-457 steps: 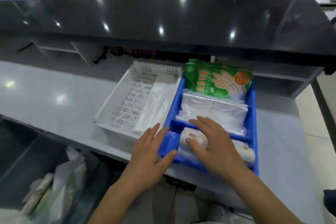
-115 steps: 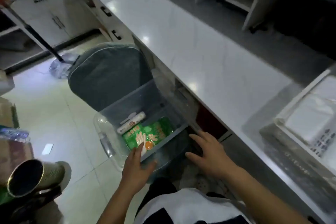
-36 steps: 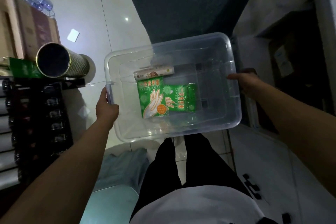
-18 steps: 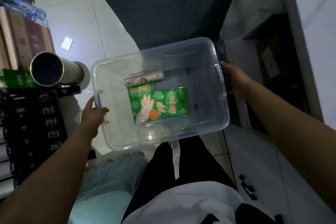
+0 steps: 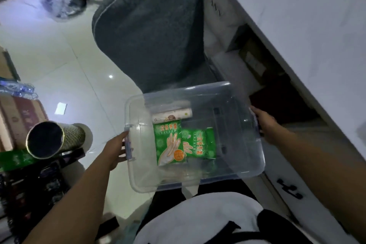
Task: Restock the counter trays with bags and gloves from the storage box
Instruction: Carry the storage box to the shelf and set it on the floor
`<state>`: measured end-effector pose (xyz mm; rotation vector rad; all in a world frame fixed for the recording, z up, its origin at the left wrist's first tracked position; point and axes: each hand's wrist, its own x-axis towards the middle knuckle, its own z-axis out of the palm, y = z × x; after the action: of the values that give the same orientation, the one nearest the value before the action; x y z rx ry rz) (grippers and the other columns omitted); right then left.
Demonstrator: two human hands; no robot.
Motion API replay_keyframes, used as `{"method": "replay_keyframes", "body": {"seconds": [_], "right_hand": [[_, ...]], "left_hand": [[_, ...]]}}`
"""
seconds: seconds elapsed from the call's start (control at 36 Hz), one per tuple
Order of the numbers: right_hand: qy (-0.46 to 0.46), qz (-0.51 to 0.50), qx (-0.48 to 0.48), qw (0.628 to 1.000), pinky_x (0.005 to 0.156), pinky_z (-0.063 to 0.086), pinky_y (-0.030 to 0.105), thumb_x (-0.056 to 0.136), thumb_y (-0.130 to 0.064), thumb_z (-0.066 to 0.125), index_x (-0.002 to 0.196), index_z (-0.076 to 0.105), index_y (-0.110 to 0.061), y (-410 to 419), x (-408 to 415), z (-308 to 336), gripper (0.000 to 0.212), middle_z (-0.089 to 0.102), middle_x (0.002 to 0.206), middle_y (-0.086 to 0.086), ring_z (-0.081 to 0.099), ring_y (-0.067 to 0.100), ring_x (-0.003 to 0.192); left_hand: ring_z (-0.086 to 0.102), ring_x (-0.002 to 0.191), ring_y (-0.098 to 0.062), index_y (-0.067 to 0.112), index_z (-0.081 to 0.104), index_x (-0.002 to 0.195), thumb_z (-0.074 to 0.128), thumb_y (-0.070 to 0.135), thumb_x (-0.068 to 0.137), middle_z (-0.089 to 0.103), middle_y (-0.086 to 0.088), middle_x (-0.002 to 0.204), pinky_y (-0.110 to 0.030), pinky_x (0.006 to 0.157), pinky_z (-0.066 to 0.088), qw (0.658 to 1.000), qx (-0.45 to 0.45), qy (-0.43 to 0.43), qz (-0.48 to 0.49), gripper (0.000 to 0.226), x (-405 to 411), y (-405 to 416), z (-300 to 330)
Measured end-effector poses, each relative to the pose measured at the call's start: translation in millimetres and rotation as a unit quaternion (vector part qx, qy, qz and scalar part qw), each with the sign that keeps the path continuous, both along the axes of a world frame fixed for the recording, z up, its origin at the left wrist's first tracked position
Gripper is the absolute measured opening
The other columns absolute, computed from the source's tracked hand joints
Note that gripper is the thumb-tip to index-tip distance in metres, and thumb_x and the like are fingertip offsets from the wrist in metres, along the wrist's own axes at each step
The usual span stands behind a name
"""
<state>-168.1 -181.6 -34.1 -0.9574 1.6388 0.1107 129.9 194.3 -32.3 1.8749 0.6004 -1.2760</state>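
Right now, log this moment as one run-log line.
storage box: held by both ends | left hand: grips handle | right hand: grips end | inside: glove packs, bag roll

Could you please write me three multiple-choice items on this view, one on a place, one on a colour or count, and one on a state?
1. Where does the white paper-wrapped roll lie?
A. on the floor
B. inside the clear plastic storage box
C. on the grey chair cushion

2. What colour are the glove packets in the box?
A. green
B. red
C. blue

3. How is the box held?
A. one hand only
B. resting untouched
C. left hand and right hand at opposite ends

Answers:
1 B, the roll shows through the box's wall.
2 A, both packets are green.
3 C, a hand grips each end.
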Motion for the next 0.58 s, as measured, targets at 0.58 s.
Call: {"method": "replay_keyframes", "body": {"seconds": [0.58], "right_hand": [[0.070, -0.431, -0.043, 0.899, 0.065, 0.050, 0.036, 0.080, -0.047, 0.074, 0.105, 0.068, -0.007, 319, -304, 105, 0.047, 0.068, 0.099, 0.013, 0.063, 0.030, 0.080]], "left_hand": [[0.063, 0.086, -0.031, 0.010, 0.064, 0.099, 0.059, 0.037, 0.094, 0.064, -0.015, 0.104, -0.043, 0.071, 0.055, 0.849, -0.051, 0.083, -0.519, 0.028, -126, -112, 15]]}}
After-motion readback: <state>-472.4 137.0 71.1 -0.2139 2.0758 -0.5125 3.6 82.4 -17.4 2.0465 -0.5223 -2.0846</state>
